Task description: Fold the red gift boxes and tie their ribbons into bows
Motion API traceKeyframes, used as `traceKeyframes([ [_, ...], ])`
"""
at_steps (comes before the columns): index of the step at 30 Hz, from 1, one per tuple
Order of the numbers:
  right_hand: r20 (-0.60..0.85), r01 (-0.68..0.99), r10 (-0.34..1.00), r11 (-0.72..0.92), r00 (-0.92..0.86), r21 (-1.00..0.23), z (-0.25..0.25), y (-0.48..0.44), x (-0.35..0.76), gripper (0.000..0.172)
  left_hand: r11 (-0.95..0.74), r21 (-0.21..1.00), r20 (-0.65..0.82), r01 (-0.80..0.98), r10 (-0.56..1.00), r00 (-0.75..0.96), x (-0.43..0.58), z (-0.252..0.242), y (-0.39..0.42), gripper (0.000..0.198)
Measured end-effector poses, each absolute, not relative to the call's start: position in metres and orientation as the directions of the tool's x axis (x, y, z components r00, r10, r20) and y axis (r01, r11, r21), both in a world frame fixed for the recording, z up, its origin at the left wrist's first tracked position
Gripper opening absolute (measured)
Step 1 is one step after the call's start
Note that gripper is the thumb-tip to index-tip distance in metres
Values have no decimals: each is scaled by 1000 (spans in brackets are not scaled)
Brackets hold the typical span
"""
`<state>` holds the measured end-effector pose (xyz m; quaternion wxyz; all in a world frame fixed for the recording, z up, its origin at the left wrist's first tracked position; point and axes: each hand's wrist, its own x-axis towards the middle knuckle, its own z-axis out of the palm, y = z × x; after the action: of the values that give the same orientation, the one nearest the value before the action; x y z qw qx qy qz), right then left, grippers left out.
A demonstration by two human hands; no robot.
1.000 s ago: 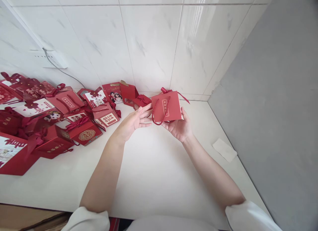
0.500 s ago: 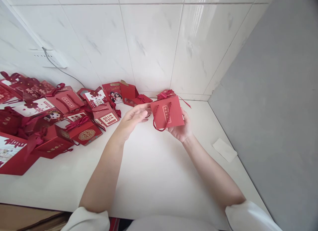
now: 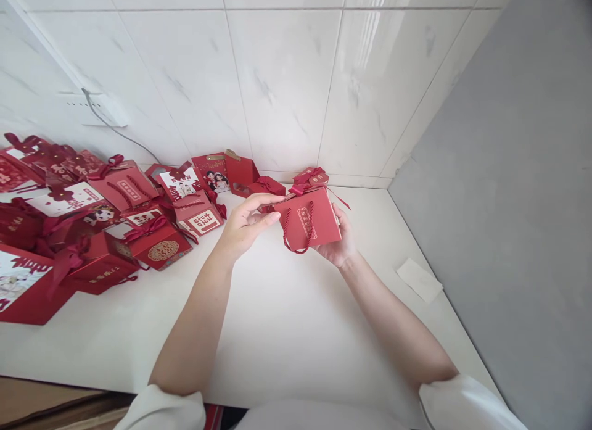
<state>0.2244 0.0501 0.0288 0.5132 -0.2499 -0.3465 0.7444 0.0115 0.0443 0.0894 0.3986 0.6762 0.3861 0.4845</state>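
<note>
A small red gift box (image 3: 299, 225) with twisted red cord handles and a gold-printed label is held above the white tabletop, tilted with its handle side toward me. My right hand (image 3: 337, 242) supports it from beneath and at its right end, fingers partly hidden behind it. At the left end, my left hand (image 3: 250, 223) has its thumb in front and its fingers along the back edge, gripping the box there. The cord loop hangs down the front. Just behind stands another small red box (image 3: 319, 178) with a ribbon bow, partly covered by the held one.
Many red gift boxes and bags crowd the left side, including a box with a round gold emblem (image 3: 163, 251) and a large red box (image 3: 28, 300). A folded white paper (image 3: 420, 280) lies at right. A tiled wall (image 3: 287, 90) backs the table; a grey panel (image 3: 504, 189) borders the right.
My left hand has closed in on the box's left end, its thumb lowering toward the front. The box has tipped slightly, showing more of its right end.
</note>
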Motion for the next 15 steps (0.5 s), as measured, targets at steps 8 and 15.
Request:
traceKeyframes([
  [8,-35,-601,932,-261,-361,-756,29,50,224,52,-359,924,323,134,917,233,11,89,45,33],
  [15,-38,-582,941,-240,-337,-777,28,51,225,53,-342,929,305,138,923,236,11,89,45,35],
])
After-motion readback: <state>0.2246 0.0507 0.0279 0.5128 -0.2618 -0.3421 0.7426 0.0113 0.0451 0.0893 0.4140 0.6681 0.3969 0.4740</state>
